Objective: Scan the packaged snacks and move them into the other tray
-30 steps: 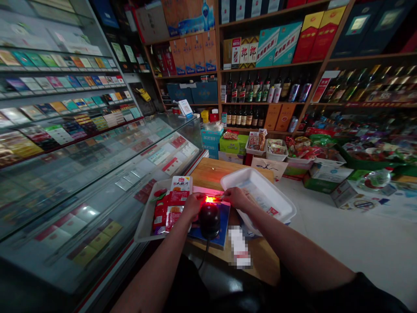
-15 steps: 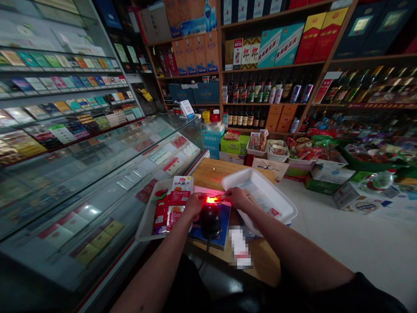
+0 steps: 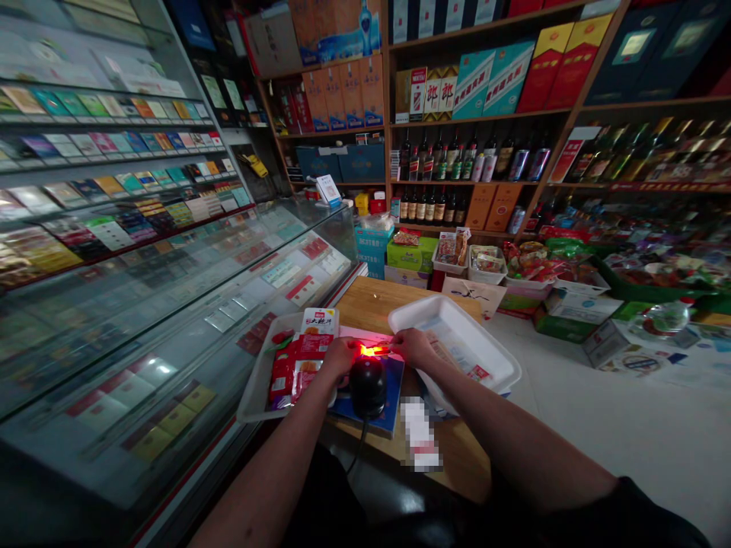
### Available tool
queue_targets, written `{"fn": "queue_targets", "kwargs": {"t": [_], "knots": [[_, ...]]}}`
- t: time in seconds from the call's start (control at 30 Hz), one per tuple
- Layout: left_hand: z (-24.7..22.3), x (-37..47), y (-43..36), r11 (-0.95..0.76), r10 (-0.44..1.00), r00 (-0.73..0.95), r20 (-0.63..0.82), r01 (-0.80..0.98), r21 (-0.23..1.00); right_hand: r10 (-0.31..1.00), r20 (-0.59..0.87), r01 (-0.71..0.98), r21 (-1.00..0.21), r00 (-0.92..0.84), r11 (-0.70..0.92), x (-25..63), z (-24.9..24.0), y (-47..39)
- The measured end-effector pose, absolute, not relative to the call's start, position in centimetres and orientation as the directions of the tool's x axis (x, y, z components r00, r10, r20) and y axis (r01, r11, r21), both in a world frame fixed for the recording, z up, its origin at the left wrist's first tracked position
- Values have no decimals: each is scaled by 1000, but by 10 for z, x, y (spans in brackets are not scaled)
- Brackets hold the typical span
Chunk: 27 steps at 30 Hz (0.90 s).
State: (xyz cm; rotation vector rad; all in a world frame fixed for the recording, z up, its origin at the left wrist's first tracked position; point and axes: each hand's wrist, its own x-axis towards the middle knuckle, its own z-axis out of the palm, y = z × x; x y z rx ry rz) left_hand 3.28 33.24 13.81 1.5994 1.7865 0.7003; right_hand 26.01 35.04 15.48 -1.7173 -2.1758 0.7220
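A small flat packet [image 3: 375,351] is stretched between my two hands and glows bright red in the light of the black barcode scanner [image 3: 368,387]. My left hand [image 3: 343,355] pinches its left end; my right hand [image 3: 412,348] pinches the right one. The scanner stands just on the near side of the packet, on a blue book or box [image 3: 393,392]. Left of my hands, a white tray [image 3: 249,403] holds red and white snack packets [image 3: 311,346]. To the right lies another white tray [image 3: 502,364] with a few flat packets [image 3: 451,346] in it. Glare hides the packet's print.
Trays and scanner share a wooden table [image 3: 365,293]. A glass display counter [image 3: 228,304] runs along the left. A blurred-out white slip [image 3: 419,434] lies near the table's front. Snack boxes [image 3: 410,253] stand on the floor beyond, below shelves of bottles [image 3: 451,160].
The red glow on the packet has shifted slightly, and the packet's tilt looks a little different. Both hands stay in nearly the same place.
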Motion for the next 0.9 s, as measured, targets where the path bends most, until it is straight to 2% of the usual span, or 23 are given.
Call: {"fn": "queue_targets", "kwargs": {"t": [0.4, 0.9], "knots": [[148, 37, 331, 84, 996, -49, -69, 657, 749, 973, -54, 829, -535, -225, 162, 260, 154, 354], [145, 42, 335, 92, 995, -33, -97, 697, 711, 977, -58, 823, -551, -205, 140, 267, 152, 355]]}}
